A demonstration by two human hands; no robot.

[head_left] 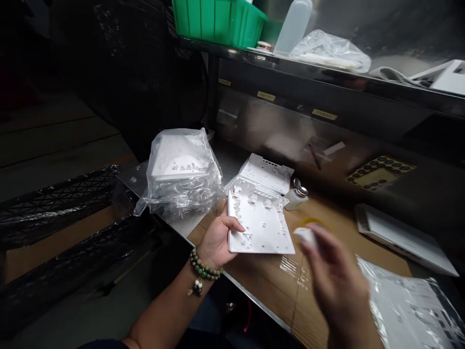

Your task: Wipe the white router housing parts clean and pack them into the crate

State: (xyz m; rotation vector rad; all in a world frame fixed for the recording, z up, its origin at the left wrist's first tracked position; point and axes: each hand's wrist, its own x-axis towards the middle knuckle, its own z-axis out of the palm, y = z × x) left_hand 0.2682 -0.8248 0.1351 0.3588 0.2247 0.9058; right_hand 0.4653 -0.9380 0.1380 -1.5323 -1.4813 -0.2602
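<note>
My left hand (217,241) grips a white plastic panel (259,225) by its left edge, thumb on top. Small moulded posts and clips line the panel's inner face. To the right, my right hand (332,271) is blurred by motion and pinches a small white wad (305,236), perhaps cloth or tissue; it is apart from the panel. Behind the held panel lies another white panel (267,172). Beside that one stands a small pump bottle (297,195) with a metal top. A ring of yellowish tape (315,222) is partly hidden behind my right hand.
Wrapped white panels (181,160) are stacked at left. A bagged panel (410,305) lies at front right, a white housing (403,237) behind it. Cardboard (337,218) covers the bench. Above runs a shelf (247,55) with a green basket (220,22).
</note>
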